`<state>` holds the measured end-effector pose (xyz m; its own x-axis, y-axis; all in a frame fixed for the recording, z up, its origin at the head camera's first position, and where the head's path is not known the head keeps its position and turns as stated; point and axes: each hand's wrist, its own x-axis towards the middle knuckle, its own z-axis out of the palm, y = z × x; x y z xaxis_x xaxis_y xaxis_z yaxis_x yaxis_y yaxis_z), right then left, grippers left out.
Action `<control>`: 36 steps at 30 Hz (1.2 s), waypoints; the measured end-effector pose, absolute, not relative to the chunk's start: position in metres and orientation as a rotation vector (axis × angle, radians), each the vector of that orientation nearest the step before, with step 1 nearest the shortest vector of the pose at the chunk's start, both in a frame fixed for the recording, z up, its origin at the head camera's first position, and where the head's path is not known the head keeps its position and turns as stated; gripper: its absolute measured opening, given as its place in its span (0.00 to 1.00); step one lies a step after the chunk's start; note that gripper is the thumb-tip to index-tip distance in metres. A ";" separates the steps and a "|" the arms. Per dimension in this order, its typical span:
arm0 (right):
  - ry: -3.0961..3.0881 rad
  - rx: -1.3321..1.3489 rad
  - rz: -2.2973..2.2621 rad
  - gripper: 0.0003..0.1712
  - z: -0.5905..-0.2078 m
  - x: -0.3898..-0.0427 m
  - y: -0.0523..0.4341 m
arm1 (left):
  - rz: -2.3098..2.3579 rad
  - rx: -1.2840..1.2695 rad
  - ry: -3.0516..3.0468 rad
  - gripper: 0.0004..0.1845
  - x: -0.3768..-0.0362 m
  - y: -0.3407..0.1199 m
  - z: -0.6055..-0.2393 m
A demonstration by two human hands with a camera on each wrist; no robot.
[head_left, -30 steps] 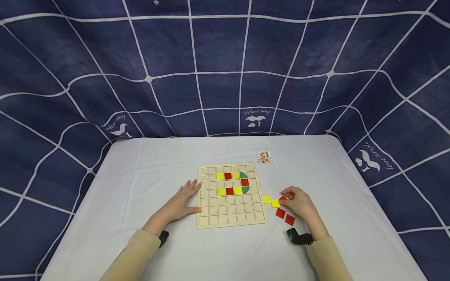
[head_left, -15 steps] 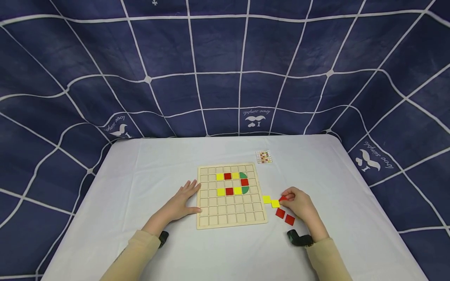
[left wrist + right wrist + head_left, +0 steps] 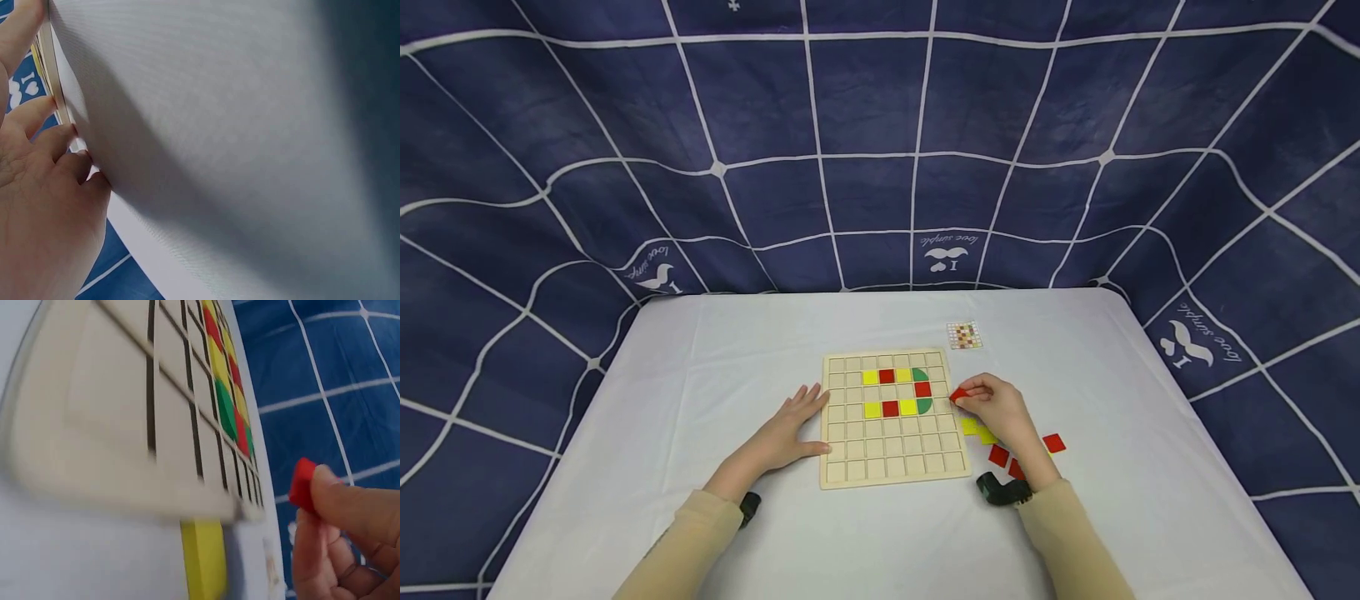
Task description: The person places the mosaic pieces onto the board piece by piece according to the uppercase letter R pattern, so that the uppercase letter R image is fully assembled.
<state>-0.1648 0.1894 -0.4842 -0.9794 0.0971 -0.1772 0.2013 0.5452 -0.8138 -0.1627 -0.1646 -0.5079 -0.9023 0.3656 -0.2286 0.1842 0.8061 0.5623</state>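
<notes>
My right hand (image 3: 1000,410) pinches a red tile (image 3: 958,395) between thumb and fingertips, just over the right edge of the wooden grid board (image 3: 880,450). In the right wrist view the same red tile (image 3: 302,485) stands tilted in the fingers. My left hand (image 3: 784,433) lies with fingers spread, its fingertips and thumb touching the board's left edge; the left wrist view shows these fingers (image 3: 37,115) against that edge. Yellow, red and green tiles sit in the board's cells, including a red square (image 3: 922,389) between two rounded green pieces, the lower green piece (image 3: 924,406) among them.
Right of the board lie yellow tiles (image 3: 970,427) and red tiles (image 3: 998,455), partly under my right hand and wrist. Another red tile (image 3: 1055,443) lies farther right. A small pattern card (image 3: 964,335) rests behind the board on the white cloth (image 3: 760,333). A blue curtain (image 3: 880,200) hangs behind.
My right hand has picked up a red tile from the loose pieces and carried it left and away from me to the board's right edge. The left hand has stayed still.
</notes>
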 end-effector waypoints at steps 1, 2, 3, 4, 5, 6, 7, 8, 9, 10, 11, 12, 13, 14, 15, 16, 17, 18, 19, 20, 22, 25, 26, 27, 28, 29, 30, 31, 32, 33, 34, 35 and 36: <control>2.649 0.233 -1.453 0.12 -0.485 -0.168 0.182 | 0.783 0.414 2.666 0.51 -0.163 -0.165 -0.508; 2.639 0.203 -1.476 0.12 -0.487 -0.172 0.175 | 0.782 0.412 2.666 0.51 -0.162 -0.165 -0.507; 2.632 0.176 -1.494 0.11 -0.488 -0.175 0.168 | 0.781 0.409 2.666 0.51 -0.162 -0.165 -0.507; 2.623 0.150 -1.508 0.11 -0.490 -0.177 0.161 | 0.781 0.411 2.665 0.51 -0.162 -0.165 -0.506; 2.619 0.121 -1.520 0.11 -0.491 -0.180 0.154 | 0.781 0.410 2.663 0.51 -0.162 -0.164 -0.506; 2.616 0.097 -1.526 0.10 -0.492 -0.182 0.148 | 0.781 0.420 2.666 0.51 -0.162 -0.164 -0.506; 2.612 0.072 -1.531 0.10 -0.493 -0.184 0.142 | 0.783 0.421 2.665 0.52 -0.161 -0.164 -0.506; 2.609 0.050 -1.531 0.09 -0.494 -0.186 0.136 | 0.785 0.425 2.665 0.52 -0.161 -0.164 -0.506; 2.608 0.029 -1.529 0.09 -0.495 -0.188 0.130 | 0.788 0.425 2.663 0.52 -0.161 -0.164 -0.506; 2.603 0.006 -1.530 0.08 -0.495 -0.190 0.125 | 0.793 0.431 2.665 0.52 -0.161 -0.164 -0.506; 2.606 -0.018 -1.525 0.08 -0.496 -0.192 0.120 | 0.797 0.430 2.665 0.52 -0.161 -0.164 -0.506; 2.606 -0.043 -1.521 0.07 -0.496 -0.194 0.115 | 0.803 0.432 2.663 0.52 -0.161 -0.164 -0.506; 2.604 -0.064 -1.518 0.07 -0.496 -0.195 0.111 | 0.806 0.430 2.660 0.52 -0.161 -0.164 -0.507; 2.604 -0.077 -1.512 0.07 -0.496 -0.197 0.106 | 0.808 0.439 2.661 0.52 -0.161 -0.164 -0.507; 2.606 -0.090 -1.503 0.07 -0.496 -0.198 0.103 | 0.808 0.444 2.662 0.52 -0.161 -0.164 -0.507; 2.604 -0.105 -1.495 0.07 -0.496 -0.200 0.099 | 0.808 0.452 2.664 0.52 -0.161 -0.164 -0.507; 2.609 -0.118 -1.480 0.07 -0.496 -0.201 0.095 | 0.806 0.451 2.662 0.52 -0.161 -0.164 -0.507; 2.612 -0.127 -1.468 0.06 -0.496 -0.202 0.092 | 0.805 0.451 2.661 0.52 -0.162 -0.164 -0.507; 2.616 -0.133 -1.456 0.06 -0.496 -0.203 0.089 | 0.803 0.453 2.663 0.52 -0.162 -0.164 -0.507; 2.625 -0.150 -1.442 0.06 -0.496 -0.204 0.087 | 0.801 0.451 2.662 0.51 -0.162 -0.164 -0.507; 2.645 -0.175 -1.410 0.06 -0.495 -0.204 0.082 | 0.797 0.446 2.664 0.51 -0.162 -0.164 -0.507; 2.678 -0.205 -1.346 0.04 -0.494 -0.205 0.078 | 0.793 0.436 2.668 0.51 -0.162 -0.163 -0.506; 2.694 -0.219 -1.320 0.03 -0.493 -0.205 0.077 | 0.792 0.434 2.669 0.51 -0.162 -0.163 -0.506; 2.709 -0.226 -1.293 0.03 -0.493 -0.205 0.076 | 0.791 0.431 2.669 0.51 -0.162 -0.162 -0.506; 2.724 -0.240 -1.269 0.03 -0.493 -0.205 0.076 | 0.789 0.428 2.669 0.51 -0.162 -0.162 -0.506; 2.739 -0.250 -1.247 0.03 -0.494 -0.205 0.076 | 0.789 0.426 2.669 0.51 -0.162 -0.162 -0.505; 2.753 -0.258 -1.229 0.03 -0.494 -0.205 0.075 | 0.788 0.424 2.668 0.51 -0.162 -0.162 -0.505; 2.763 -0.265 -1.216 0.03 -0.494 -0.205 0.075 | 0.788 0.425 2.668 0.51 -0.162 -0.162 -0.505; 2.767 -0.268 -1.212 0.03 -0.495 -0.205 0.075 | 0.787 0.423 2.668 0.51 -0.162 -0.162 -0.506; 2.772 -0.269 -1.206 0.03 -0.495 -0.206 0.075 | 0.787 0.424 2.668 0.51 -0.162 -0.162 -0.505; 2.772 -0.268 -1.207 0.03 -0.496 -0.206 0.075 | 0.788 0.424 2.667 0.51 -0.162 -0.162 -0.505; 2.772 -0.265 -1.208 0.03 -0.497 -0.206 0.075 | 0.789 0.423 2.666 0.51 -0.162 -0.162 -0.505; 2.774 -0.263 -1.208 0.03 -0.497 -0.206 0.075 | 0.789 0.423 2.666 0.51 -0.162 -0.162 -0.505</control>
